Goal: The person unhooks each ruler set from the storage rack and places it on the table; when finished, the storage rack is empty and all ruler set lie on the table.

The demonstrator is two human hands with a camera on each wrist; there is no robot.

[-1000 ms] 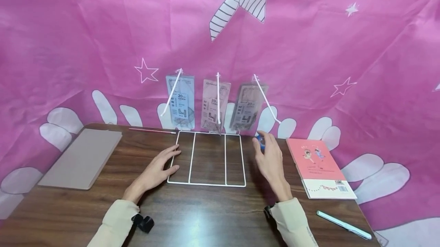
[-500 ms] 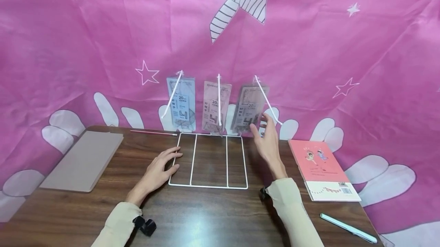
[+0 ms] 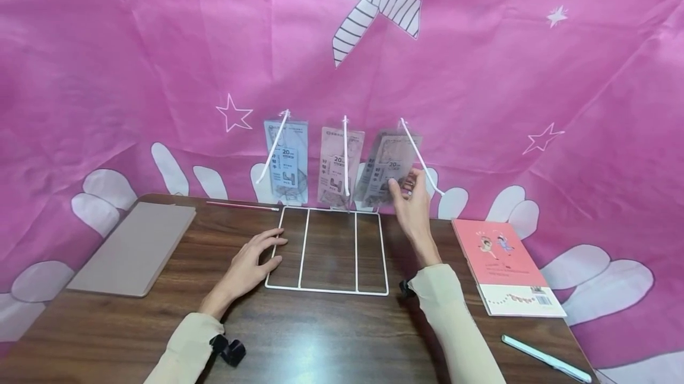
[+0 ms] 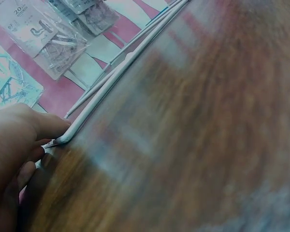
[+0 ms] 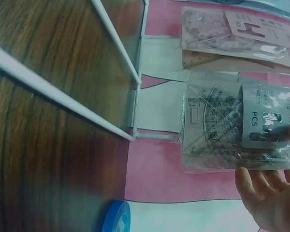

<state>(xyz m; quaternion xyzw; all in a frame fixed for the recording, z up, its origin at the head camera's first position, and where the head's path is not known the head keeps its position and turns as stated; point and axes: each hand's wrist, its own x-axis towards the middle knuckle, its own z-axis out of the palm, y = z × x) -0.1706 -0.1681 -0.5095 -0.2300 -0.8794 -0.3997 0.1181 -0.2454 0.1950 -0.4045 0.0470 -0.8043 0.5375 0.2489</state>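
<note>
A white wire display rack (image 3: 328, 292) stands on the table, its three prongs bearing clear packets of rulers. On the left prong hangs a blue ruler set (image 3: 295, 161), on the middle one a pink ruler set (image 3: 334, 164). My right hand (image 3: 415, 209) pinches the lower right edge of the grey ruler set (image 3: 386, 158) under the right prong, thumb in front, other fingers at its edge. That packet shows a protractor through its plastic in the right wrist view. My left hand (image 3: 247, 265) rests at the rack's left base wire, fingers lightly bent over it.
A grey notebook (image 3: 133, 247) lies at the left, a thin red stick (image 3: 240, 205) behind it. At the right are a pink and white booklet (image 3: 504, 265) and a light green pen (image 3: 545, 359). A blue tape roll (image 5: 117, 217) sits near the rack. Pink cloth hangs behind.
My right hand has moved up and forward from beside the blue tape roll to the grey ruler set and taken its edge. My left hand has stayed at the rack.
</note>
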